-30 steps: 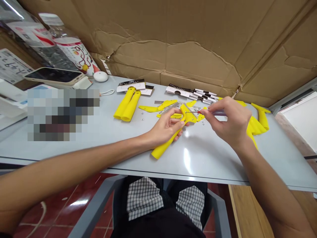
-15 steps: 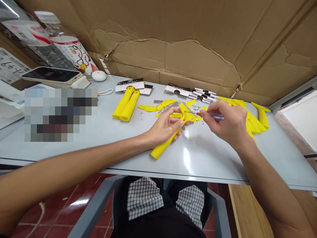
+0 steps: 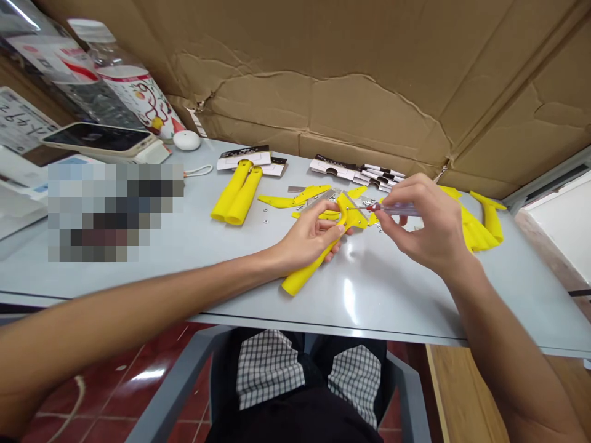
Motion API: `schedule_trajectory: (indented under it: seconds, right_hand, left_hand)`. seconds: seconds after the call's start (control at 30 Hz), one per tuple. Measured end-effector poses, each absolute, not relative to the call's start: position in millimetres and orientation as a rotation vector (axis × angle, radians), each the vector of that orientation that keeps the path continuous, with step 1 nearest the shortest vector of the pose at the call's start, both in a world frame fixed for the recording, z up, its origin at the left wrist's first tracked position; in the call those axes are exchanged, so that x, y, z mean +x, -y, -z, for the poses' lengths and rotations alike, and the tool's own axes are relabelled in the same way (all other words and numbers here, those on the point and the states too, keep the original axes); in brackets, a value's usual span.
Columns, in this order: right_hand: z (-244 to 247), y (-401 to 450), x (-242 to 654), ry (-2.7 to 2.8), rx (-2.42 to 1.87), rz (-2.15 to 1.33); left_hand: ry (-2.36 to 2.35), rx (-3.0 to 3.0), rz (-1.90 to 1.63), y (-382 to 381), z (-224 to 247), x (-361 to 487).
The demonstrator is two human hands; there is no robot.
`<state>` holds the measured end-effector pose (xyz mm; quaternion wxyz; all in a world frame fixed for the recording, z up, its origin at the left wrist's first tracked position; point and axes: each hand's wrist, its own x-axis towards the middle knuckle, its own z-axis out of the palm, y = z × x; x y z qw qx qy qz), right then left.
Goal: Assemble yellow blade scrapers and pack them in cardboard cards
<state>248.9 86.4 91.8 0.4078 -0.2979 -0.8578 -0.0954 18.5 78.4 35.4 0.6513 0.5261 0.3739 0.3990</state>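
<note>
My left hand (image 3: 310, 237) is wrapped round a yellow tool (image 3: 300, 277), whose tube-shaped handle points down toward the table's front edge. Small screws show on its wider upper end. My right hand (image 3: 425, 224) holds a screwdriver (image 3: 399, 210) with a clear handle, its shaft pointing left and its tip at a screw on the yellow tool. Behind the held tool lie loose flat yellow pieces (image 3: 277, 201), metal blades and small screws or nuts. Two yellow handles (image 3: 244, 206) lie to the left, with black and white cards (image 3: 332, 167) at the back.
Several yellow parts (image 3: 480, 231) are piled at the right, partly behind my right hand. At the left stand plastic bottles (image 3: 133, 92), a phone (image 3: 101, 138) and a white round object (image 3: 186, 140). A cardboard wall (image 3: 323, 74) rises behind the table (image 3: 184, 289).
My right hand's fingers have shifted on the screwdriver handle, spreading a little from it. The screwdriver tip stays at the yellow tool, and my left hand keeps its grip.
</note>
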Motion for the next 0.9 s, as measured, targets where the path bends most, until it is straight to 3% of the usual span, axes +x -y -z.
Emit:
schedule_trajectory:
  seconds: [0.13,0.4,0.63,0.9]
  right_hand:
    - [-90.6,-83.5,243.7,2.210,-0.661,0.175]
    - [-88.5,-84.8,250.4,2.135,-0.973,0.521]
    - [-81.2,-82.2,242.2,1.998,-0.616,0.635]
    - [-83.5,-75.5,231.8,1.886,-0.623,0.562]
  left_hand:
    - [-0.861,1.214,-0.914,-78.1,-35.0,18.7]
    - [-0.860,1.187,-0.928,-78.2,-33.2,19.1]
    - [-0.764,1.170,-1.008,-74.3,-34.7,19.0]
    - [-0.758,1.168,-0.968,-74.9,-34.0,20.1]
